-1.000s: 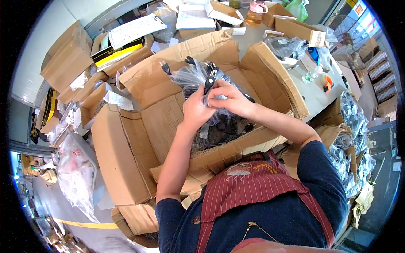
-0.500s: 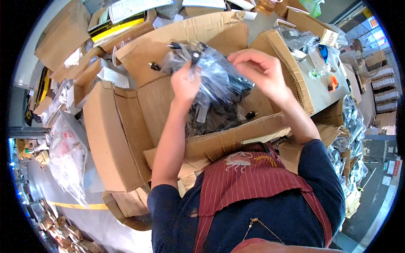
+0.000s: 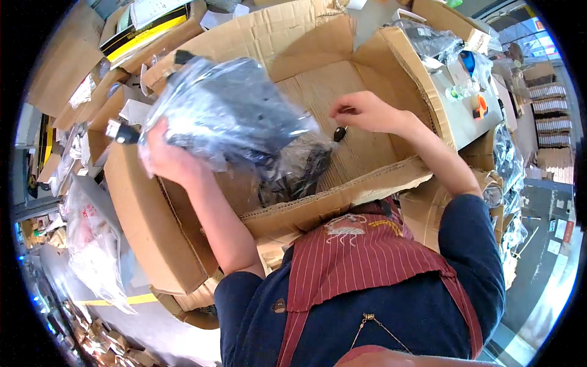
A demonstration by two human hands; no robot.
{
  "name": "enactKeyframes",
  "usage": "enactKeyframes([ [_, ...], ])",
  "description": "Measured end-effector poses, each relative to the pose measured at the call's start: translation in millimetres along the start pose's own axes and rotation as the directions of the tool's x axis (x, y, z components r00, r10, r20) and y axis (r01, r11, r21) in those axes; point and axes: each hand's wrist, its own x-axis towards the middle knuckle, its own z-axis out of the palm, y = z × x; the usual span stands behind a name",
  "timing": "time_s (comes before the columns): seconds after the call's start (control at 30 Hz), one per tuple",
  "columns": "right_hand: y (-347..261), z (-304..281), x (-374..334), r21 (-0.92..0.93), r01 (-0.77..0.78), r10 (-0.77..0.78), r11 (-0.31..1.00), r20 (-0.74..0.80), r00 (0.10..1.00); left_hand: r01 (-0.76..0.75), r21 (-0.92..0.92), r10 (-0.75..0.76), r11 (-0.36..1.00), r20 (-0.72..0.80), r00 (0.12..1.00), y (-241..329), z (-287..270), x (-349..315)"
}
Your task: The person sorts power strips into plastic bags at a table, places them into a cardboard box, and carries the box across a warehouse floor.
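Note:
A clear plastic bag (image 3: 226,113) packed with black cables is raised over the left side of the open cardboard box (image 3: 379,177). My left hand (image 3: 171,156) is closed around its left end, where a black connector with a pale tip (image 3: 124,132) sticks out. Lower in the box lies another plastic-wrapped bundle of dark cables (image 3: 299,174), partly covered by the raised bag. Over the box's right half hovers my right hand (image 3: 373,113), fingers loosely curled and apart, holding nothing visible. Just below its fingertips is a black plug (image 3: 339,133).
Cartons and papers (image 3: 147,37) crowd the far left. At the right, a grey table (image 3: 455,113) bears bagged items and an orange object (image 3: 481,107). Several clear bags (image 3: 510,177) stand beside it. A large plastic bag (image 3: 92,226) lies at the left.
My left hand has lifted the bag of cables and swung it left, uncovering the box's far bottom. My right hand has come slightly lower, apart from the bag.

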Motion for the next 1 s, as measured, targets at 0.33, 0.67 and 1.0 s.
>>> enactKeyframes([
  [0.33,4,74,79,-0.122,-0.211,0.240,0.970,0.610,0.755,-0.086,0.092,0.081,0.992,0.055,0.995,-24,-11,20],
  [0.67,-60,-22,-25,0.420,-0.091,0.005,0.903,0.202,0.979,-0.136,0.085,0.125,0.987,0.122,0.985,-29,-19,18],
  [1.0,-76,-256,-70,0.113,0.300,-0.173,0.947,-0.608,0.775,-0.153,0.204,0.127,0.967,0.134,0.983,-36,-25,16],
])
